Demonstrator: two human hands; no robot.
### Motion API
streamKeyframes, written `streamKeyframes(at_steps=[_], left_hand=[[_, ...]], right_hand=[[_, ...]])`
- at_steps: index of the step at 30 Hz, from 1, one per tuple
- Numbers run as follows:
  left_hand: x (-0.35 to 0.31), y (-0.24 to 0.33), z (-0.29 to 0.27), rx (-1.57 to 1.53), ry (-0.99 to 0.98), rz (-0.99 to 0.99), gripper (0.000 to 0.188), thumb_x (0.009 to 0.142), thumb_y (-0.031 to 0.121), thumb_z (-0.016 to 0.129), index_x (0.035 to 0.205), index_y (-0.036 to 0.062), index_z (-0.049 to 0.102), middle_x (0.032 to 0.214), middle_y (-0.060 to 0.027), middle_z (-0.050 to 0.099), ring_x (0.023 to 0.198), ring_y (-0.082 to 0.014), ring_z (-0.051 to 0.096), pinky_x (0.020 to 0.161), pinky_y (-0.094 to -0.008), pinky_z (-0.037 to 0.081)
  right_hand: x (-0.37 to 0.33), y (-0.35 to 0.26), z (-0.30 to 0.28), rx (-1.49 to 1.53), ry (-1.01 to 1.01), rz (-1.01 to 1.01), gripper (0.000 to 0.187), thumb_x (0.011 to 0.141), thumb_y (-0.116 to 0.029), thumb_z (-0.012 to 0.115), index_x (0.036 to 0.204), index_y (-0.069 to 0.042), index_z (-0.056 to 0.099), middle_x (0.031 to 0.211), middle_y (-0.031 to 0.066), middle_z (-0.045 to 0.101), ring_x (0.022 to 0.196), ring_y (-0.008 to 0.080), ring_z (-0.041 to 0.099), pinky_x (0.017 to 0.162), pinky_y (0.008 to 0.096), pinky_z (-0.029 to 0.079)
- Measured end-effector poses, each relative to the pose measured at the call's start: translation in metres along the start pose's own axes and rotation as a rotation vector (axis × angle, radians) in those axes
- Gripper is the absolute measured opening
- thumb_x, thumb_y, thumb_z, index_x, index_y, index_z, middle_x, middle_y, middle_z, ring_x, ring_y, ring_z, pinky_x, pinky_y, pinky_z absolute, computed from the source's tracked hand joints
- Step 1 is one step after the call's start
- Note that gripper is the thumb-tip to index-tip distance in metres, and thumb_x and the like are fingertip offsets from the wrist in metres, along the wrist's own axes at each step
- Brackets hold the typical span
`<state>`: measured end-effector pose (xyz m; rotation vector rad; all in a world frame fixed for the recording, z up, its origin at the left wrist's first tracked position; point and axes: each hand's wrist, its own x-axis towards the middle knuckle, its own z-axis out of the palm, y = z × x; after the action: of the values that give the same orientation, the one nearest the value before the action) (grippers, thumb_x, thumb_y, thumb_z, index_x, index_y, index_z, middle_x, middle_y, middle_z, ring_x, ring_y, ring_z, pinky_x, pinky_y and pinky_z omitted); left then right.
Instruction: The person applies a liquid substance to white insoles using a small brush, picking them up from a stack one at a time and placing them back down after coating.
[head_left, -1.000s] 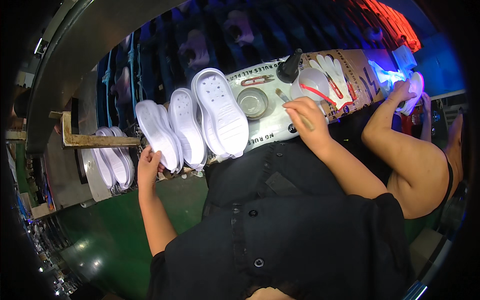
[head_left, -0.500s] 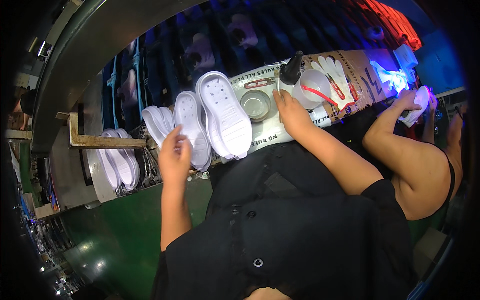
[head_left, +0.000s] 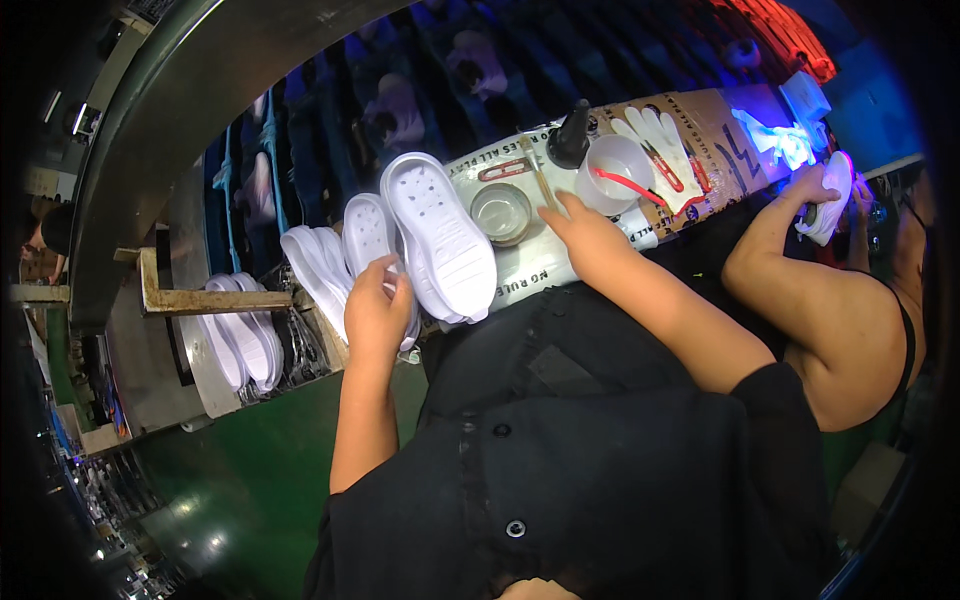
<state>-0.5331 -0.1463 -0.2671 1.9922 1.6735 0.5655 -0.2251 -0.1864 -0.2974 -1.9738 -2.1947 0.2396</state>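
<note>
My left hand point(head_left: 375, 308) lies over a white shoe sole point(head_left: 370, 228), its bent fingers apart; whether they touch it is unclear. Beside that sole, a larger stack of white soles point(head_left: 436, 235) leans with its holed toe end away from me. My right hand point(head_left: 588, 238) is closed on the near end of a thin brush point(head_left: 540, 178), which slants away to the left. Between the soles and the brush stands a round glass bowl point(head_left: 501, 214). Just past my right hand are a translucent white cup point(head_left: 612, 165) with a red strip over it and a black bottle point(head_left: 570, 138).
Red-handled snips point(head_left: 500, 170) lie behind the bowl. White gloves point(head_left: 652, 140) rest on cardboard at the right. More soles stand left, behind a metal bracket point(head_left: 215, 306). A dark conveyor point(head_left: 400, 60) runs along the far side. At right, a co-worker's hand point(head_left: 808, 187) holds a white shoe.
My left hand has moved slightly right and down over the middle sole. My right hand has drawn back a little, and more of the brush shows, tilted left.
</note>
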Motion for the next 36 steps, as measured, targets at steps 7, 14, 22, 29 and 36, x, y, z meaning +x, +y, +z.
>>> streamKeyframes(at_steps=[7,14,22,29,36], left_hand=[[0.01,0.027,0.01,0.107,0.116,0.032,0.028,0.084,0.024,0.065,0.103,0.0038,0.063,0.069,-0.0095,0.059,0.065,-0.0265,0.058,0.059,-0.0386,0.046],[0.001,0.056,0.015,0.309,-0.035,-0.054,0.044,0.079,0.026,0.072,0.11,-0.0009,0.059,0.071,-0.0116,0.064,0.063,-0.0291,0.063,0.058,-0.0386,0.049],[0.006,0.045,0.026,0.162,-0.042,-0.085,0.04,0.078,0.02,0.07,0.108,-0.0024,0.055,0.072,-0.0131,0.063,0.064,-0.031,0.063,0.06,-0.0414,0.049],[0.003,0.031,0.035,0.161,0.072,-0.052,0.034,0.084,0.017,0.065,0.109,-0.0018,0.051,0.069,-0.0103,0.06,0.065,-0.0237,0.061,0.062,-0.0363,0.047],[0.006,0.029,-0.025,-0.788,-0.234,-0.291,0.029,0.092,0.014,0.06,0.115,-0.0051,0.059,0.096,-0.0053,0.065,0.078,-0.0082,0.059,0.075,-0.0211,0.047]], right_hand=[[-0.088,0.07,-0.033,0.854,0.103,0.436,0.041,0.082,-0.019,0.073,0.117,-0.004,0.06,0.076,0.0025,0.057,0.065,0.0093,0.052,0.061,0.0263,0.045],[-0.026,0.087,-0.051,0.798,0.313,0.314,0.046,0.077,-0.01,0.074,0.121,-0.005,0.061,0.079,0.0009,0.055,0.073,0.0114,0.05,0.072,0.0251,0.043],[0.018,0.094,-0.049,0.245,0.419,0.126,0.013,0.081,-0.022,0.062,0.081,-0.013,0.072,0.08,0.0055,0.068,0.083,0.0281,0.06,0.082,0.0421,0.041],[-0.004,0.094,-0.087,0.906,0.346,0.42,0.016,0.086,-0.018,0.058,0.085,-0.008,0.071,0.079,0.01,0.067,0.072,0.0242,0.06,0.069,0.0322,0.047],[-0.015,0.099,-0.066,0.609,0.327,0.372,0.016,0.092,-0.017,0.057,0.094,-0.005,0.067,0.072,0.0026,0.063,0.069,0.0097,0.058,0.064,0.0254,0.046]])
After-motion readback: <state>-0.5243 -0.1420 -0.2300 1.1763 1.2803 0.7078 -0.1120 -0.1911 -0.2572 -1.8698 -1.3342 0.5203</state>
